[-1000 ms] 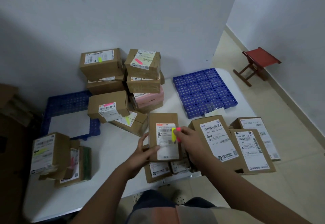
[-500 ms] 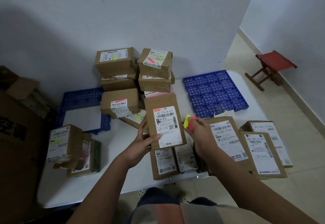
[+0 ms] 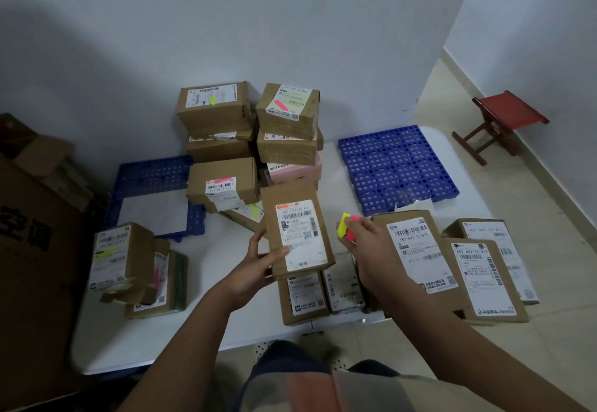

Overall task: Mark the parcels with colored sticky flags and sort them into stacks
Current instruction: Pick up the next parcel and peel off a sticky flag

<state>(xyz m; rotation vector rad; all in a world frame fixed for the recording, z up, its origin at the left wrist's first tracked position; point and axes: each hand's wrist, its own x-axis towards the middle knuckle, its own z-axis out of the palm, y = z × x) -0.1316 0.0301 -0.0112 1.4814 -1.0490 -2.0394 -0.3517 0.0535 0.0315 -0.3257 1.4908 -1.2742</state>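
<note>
Left hand (image 3: 258, 263) gripping a brown parcel (image 3: 295, 230) by its lower left edge, thumb on the label, held tilted above the white table (image 3: 226, 321). Label digits on it too blurred to read surely. Right hand (image 3: 361, 243) just beside, apart from the parcel, pinching a small pad of sticky flags (image 3: 347, 226), one yellow and one pink layer showing. On the right, three flat parcels (image 3: 416, 250) printed "502-602-12-812" or close. At the back, stacked boxes (image 3: 252, 140), two pink flags and two yellow visible there. Two blue perforated mats (image 3: 397, 166). One red stool (image 3: 504, 117) on the floor.
</note>
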